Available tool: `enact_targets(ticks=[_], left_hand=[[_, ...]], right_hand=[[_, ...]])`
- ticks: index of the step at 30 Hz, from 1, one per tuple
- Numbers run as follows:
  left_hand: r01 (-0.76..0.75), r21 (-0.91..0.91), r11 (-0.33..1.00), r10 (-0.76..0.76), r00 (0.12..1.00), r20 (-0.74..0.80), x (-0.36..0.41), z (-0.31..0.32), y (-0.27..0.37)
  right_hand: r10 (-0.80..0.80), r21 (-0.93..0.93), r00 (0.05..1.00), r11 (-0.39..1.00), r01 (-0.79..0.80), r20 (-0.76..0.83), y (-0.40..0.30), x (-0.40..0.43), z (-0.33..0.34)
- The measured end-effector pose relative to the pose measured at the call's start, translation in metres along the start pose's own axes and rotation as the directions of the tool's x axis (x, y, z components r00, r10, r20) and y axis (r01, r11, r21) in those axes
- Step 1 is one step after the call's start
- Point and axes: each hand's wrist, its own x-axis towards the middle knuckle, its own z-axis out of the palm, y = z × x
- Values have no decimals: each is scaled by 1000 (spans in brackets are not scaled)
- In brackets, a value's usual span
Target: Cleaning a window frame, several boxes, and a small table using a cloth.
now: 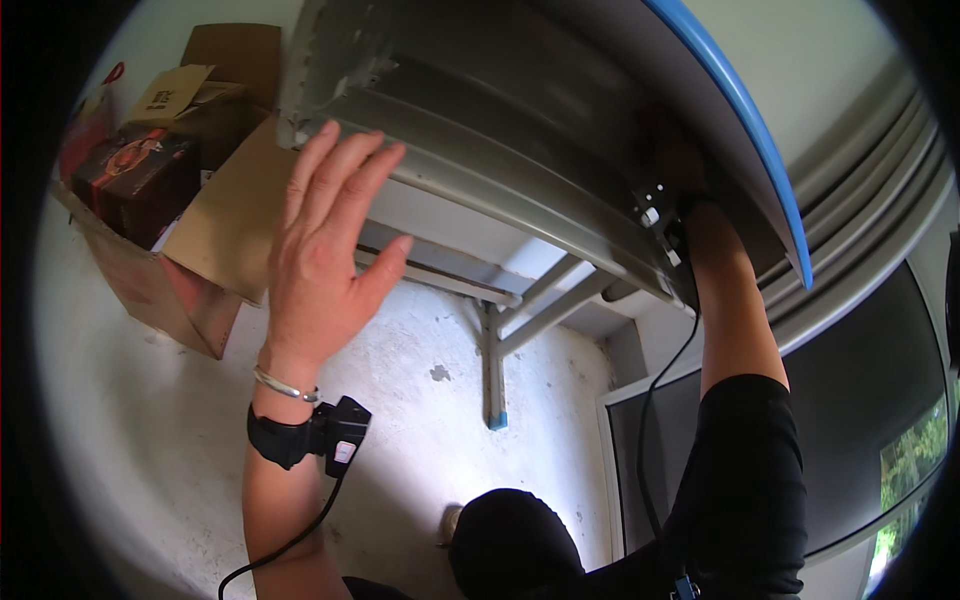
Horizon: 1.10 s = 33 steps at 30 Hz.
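Note:
Before me stands what looks like a school desk, with a blue-edged top (739,97) above an open grey metal compartment (480,142). My left hand (322,255) is raised at the compartment's left front lip, fingers apart and nothing in the palm. Its fingertips overlap the lip; whether they touch it I cannot tell. My right hand (671,157) reaches deep inside the compartment, under the top at the right side. Shadow hides its fingers and anything they hold. Each wrist carries a strapped black device; the left one (345,439) shows clearly, with a cable trailing from it.
A cardboard box (150,289) with raised flaps stands at left, holding a dark printed carton (139,180) and papers. A grey desk leg (493,360) with a blue foot rests on the worn floor. Grey rails (862,225) and a dark glass panel (832,435) flank my right arm.

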Motion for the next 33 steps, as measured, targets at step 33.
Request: enact_targets(ticks=[33], left_hand=[[22, -46, 999, -18, 996, 89, 0, 4, -6]], right_hand=[[45, 278, 398, 645, -712, 916, -123, -36, -252]])
